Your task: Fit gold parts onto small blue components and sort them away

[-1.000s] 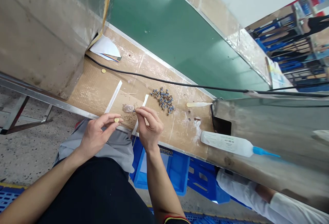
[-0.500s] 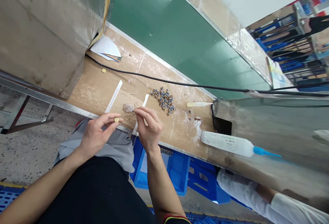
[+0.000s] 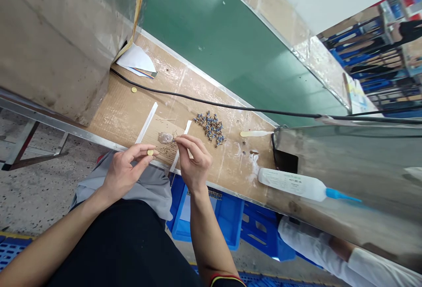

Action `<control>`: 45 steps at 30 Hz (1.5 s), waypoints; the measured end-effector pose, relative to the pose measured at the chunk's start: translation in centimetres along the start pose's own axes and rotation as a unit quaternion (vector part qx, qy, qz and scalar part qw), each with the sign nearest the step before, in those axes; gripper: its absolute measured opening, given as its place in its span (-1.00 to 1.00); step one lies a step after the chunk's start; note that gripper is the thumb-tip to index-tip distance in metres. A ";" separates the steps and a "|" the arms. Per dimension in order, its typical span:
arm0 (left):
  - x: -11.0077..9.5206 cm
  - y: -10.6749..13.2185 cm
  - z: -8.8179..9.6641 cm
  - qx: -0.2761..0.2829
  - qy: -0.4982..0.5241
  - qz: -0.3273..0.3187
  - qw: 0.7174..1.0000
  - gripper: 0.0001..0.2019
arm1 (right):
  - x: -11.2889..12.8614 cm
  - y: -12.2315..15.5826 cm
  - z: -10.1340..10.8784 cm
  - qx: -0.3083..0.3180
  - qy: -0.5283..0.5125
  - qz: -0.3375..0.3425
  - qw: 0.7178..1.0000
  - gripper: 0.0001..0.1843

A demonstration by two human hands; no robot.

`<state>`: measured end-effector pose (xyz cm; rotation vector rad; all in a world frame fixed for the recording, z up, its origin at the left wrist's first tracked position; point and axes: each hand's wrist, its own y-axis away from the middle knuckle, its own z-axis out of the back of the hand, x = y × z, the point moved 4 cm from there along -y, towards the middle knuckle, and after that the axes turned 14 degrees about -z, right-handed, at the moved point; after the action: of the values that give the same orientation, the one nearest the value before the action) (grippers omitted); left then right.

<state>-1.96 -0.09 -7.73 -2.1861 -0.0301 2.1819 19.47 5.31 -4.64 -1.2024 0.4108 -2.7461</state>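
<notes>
Between thumb and fingers, my left hand (image 3: 127, 169) pinches a small round yellow disc (image 3: 150, 152) over the front edge of the bench. My right hand (image 3: 195, 160) is closed in a pinch, its fingertips just right of a small clear, shiny lump (image 3: 165, 138) lying on the cardboard. Whatever those fingertips hold is too small to make out. Tiny dark bits (image 3: 169, 150) are scattered below the lump. A pile of small blue and brass-coloured metal parts (image 3: 211, 128) lies to the right of my right hand.
A black cable (image 3: 211, 104) crosses the bench. At right lie a white bottle with a blue nozzle (image 3: 293, 184) and a pale, pointed strip (image 3: 255, 133). Another yellow disc (image 3: 133, 89) sits at left. Below the bench is a blue tray (image 3: 227, 230); a person's white-sleeved arm (image 3: 306, 238) is nearby.
My right hand has shifted slightly right, away from the clear lump, still pinched. My left hand keeps the yellow disc in nearly the same place.
</notes>
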 end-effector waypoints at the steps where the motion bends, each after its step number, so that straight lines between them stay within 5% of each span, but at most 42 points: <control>1: 0.0 0.0 0.0 0.000 0.001 0.000 1.000 -0.74 | 0.0 0.0 0.0 0.004 -0.002 0.000 1.000 -0.78; 23: 0.1 0.1 -0.1 0.004 0.002 0.016 1.000 -0.73 | 0.5 -0.6 0.6 0.050 -0.002 0.017 0.999 -0.76; 32: -1.9 0.0 -0.8 0.019 -0.006 -0.013 1.000 -0.74 | 2.9 2.0 1.4 0.020 -0.200 -0.146 0.969 -0.87; 45: -4.9 0.4 -1.0 0.017 -0.125 -0.112 0.986 -0.75 | 6.0 3.2 1.7 0.005 -0.132 -0.016 0.991 -0.62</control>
<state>-1.02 -0.75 -2.91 -1.7798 -0.2349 2.2889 16.60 0.60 -0.29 -1.5542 0.3492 -2.5601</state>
